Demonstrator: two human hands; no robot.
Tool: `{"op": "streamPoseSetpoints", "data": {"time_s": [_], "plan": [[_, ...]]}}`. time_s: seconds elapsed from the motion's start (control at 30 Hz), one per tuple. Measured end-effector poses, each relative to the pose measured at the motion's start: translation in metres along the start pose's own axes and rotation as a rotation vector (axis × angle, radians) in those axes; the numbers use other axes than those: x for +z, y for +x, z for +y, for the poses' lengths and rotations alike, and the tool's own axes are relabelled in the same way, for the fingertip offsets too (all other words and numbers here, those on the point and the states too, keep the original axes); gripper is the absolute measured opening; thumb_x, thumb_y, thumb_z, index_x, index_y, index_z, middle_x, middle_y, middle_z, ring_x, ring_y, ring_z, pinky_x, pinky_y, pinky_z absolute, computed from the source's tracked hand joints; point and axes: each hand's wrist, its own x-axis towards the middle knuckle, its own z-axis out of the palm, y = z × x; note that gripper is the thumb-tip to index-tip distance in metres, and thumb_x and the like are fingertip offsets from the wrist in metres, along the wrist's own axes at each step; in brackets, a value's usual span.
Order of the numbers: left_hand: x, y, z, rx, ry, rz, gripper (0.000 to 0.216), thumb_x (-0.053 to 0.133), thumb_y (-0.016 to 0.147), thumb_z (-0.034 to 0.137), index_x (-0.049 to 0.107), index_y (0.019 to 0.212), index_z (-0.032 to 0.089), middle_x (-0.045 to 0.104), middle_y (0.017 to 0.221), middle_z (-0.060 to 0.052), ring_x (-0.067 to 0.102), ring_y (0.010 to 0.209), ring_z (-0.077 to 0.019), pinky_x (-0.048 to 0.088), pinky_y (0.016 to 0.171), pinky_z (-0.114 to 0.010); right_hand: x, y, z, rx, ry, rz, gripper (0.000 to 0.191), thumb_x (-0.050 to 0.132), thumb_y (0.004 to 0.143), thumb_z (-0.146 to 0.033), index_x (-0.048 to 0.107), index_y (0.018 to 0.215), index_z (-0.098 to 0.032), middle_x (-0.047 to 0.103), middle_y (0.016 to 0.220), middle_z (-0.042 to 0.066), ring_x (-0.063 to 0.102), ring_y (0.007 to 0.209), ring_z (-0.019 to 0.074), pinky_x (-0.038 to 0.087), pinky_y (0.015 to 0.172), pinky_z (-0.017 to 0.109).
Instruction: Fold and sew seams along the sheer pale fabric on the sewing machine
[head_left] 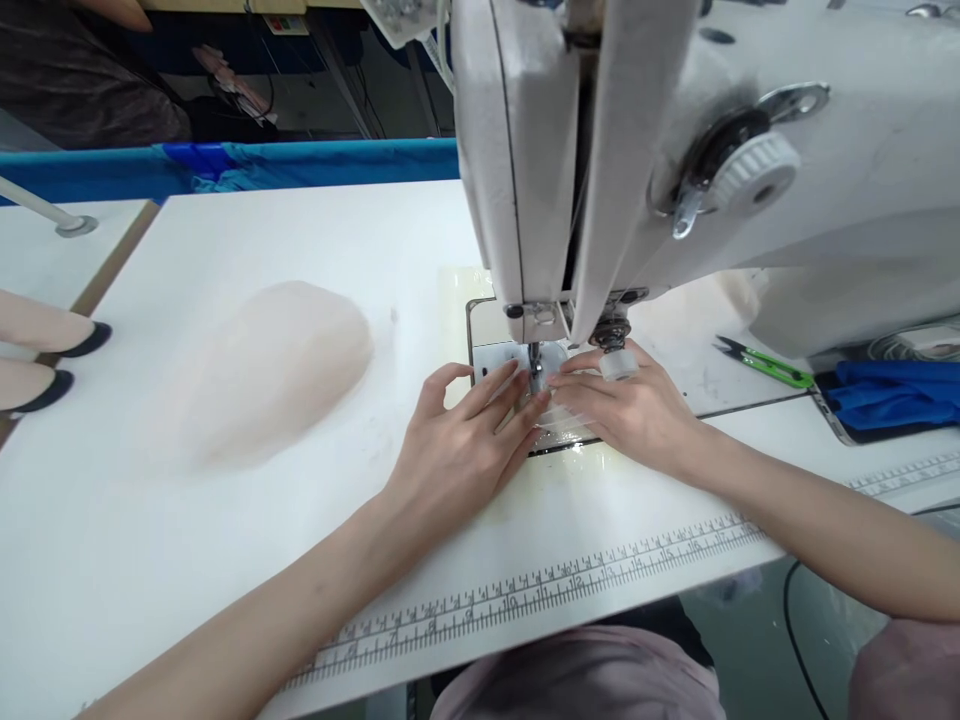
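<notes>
Both of my hands rest at the needle area of a white sewing machine (525, 150). My left hand (465, 440) lies with fingers stretched toward the presser foot (535, 365) and its thumb apart, the fingertips on the metal needle plate (491, 357). From the other side, my right hand (637, 410) reaches in with its fingers drawn together, tips close to the left fingertips. A thin, see-through piece (562, 420) shows below the right fingers; its kind is unclear. The tensioner and its white knob (619, 364) hide part of the right fingers.
A pale beige piece of sheer fabric (292, 370) lies left on the white table (420, 570). Green thread snips (772, 367), a phone (832, 412) and blue cloth (900, 392) are at right. A printed ruler (540, 590) follows the front edge. Another person's sleeve (90, 80) is behind.
</notes>
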Motion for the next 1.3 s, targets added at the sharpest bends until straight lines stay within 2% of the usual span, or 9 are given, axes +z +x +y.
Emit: {"op": "streamPoseSetpoints", "data": {"time_s": [0.2, 0.43, 0.57, 0.73, 0.97, 1.3], "plan": [[0.005, 0.003, -0.005, -0.019, 0.018, 0.006, 0.027, 0.050, 0.095, 0.025, 0.059, 0.120, 0.021, 0.067, 0.119, -0.009, 0.057, 0.120, -0.0238, 0.037, 0.095, -0.047, 0.003, 0.003, 0.002, 0.010, -0.128, 0.042, 0.021, 0.051, 0.090, -0.011, 0.071, 0.093, -0.018, 0.074, 0.090, 0.004, 0.062, 0.082, 0.0180, 0.042, 0.088, 0.034], [0.000, -0.001, 0.003, 0.010, 0.077, 0.038, 0.028, 0.051, 0.094, 0.019, 0.059, 0.121, 0.020, 0.069, 0.116, -0.007, 0.060, 0.115, -0.0250, 0.039, 0.090, -0.045, 0.000, -0.001, -0.003, 0.005, -0.021, -0.031, 0.037, 0.047, 0.083, -0.004, 0.067, 0.113, -0.014, 0.073, 0.100, 0.008, 0.063, 0.092, 0.0213, 0.040, 0.090, 0.042], [-0.002, -0.003, 0.005, 0.002, 0.112, 0.032, 0.025, 0.048, 0.096, 0.020, 0.060, 0.117, 0.022, 0.070, 0.112, -0.005, 0.062, 0.113, -0.0223, 0.039, 0.088, -0.043, 0.000, -0.003, -0.004, -0.016, -0.053, -0.031, 0.038, 0.045, 0.084, -0.003, 0.067, 0.113, -0.014, 0.072, 0.106, 0.007, 0.063, 0.093, 0.0206, 0.039, 0.091, 0.042], [-0.001, -0.001, 0.002, 0.029, 0.108, 0.042, 0.024, 0.053, 0.094, 0.022, 0.061, 0.116, 0.018, 0.071, 0.111, -0.006, 0.062, 0.112, -0.0232, 0.039, 0.089, -0.044, 0.001, -0.004, -0.002, -0.026, -0.120, -0.046, 0.035, 0.042, 0.088, -0.004, 0.066, 0.112, -0.014, 0.072, 0.109, 0.005, 0.062, 0.095, 0.0191, 0.037, 0.097, 0.043], [0.001, 0.002, -0.002, 0.027, 0.098, 0.046, 0.024, 0.052, 0.094, 0.023, 0.062, 0.116, 0.018, 0.070, 0.112, -0.007, 0.062, 0.112, -0.0229, 0.039, 0.091, -0.044, 0.002, -0.002, 0.000, -0.027, -0.186, -0.028, 0.033, 0.042, 0.091, -0.007, 0.068, 0.108, -0.017, 0.073, 0.105, 0.001, 0.060, 0.098, 0.0181, 0.035, 0.103, 0.041], [0.005, 0.005, -0.007, 0.003, 0.077, 0.060, 0.023, 0.051, 0.095, 0.027, 0.063, 0.113, 0.020, 0.071, 0.112, -0.006, 0.063, 0.110, -0.0218, 0.035, 0.094, -0.043, 0.004, -0.001, 0.002, -0.014, -0.200, -0.048, 0.026, 0.048, 0.088, -0.008, 0.071, 0.100, -0.015, 0.073, 0.101, 0.004, 0.057, 0.105, 0.0201, 0.028, 0.110, 0.041]]}}
